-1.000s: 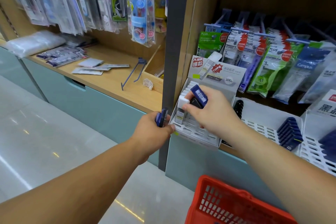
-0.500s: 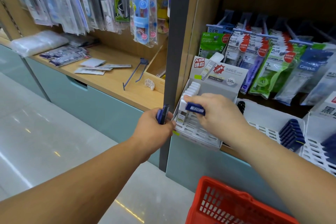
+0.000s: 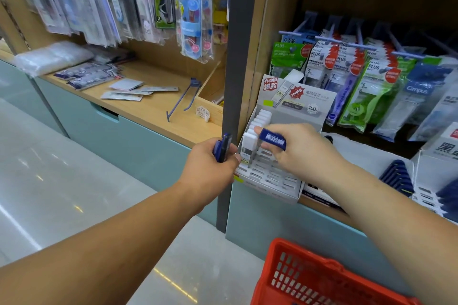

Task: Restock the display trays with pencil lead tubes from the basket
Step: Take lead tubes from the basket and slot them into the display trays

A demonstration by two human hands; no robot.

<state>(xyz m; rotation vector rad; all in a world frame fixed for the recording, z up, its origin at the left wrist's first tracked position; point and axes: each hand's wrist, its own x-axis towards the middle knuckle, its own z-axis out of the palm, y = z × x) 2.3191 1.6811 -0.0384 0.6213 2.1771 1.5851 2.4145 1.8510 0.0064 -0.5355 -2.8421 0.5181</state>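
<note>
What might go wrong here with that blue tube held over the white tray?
The blue tube in the right hand lies sideways over the slots of the tray, so it may jam or miss. It could also knock the white tubes beside it. The left hand grips spare tubes over the floor; one might slip.

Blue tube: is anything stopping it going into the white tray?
Nothing visible does. The blue tube in the right hand is over empty slots of the white tray; the white tubes stand in the column beside.
</note>
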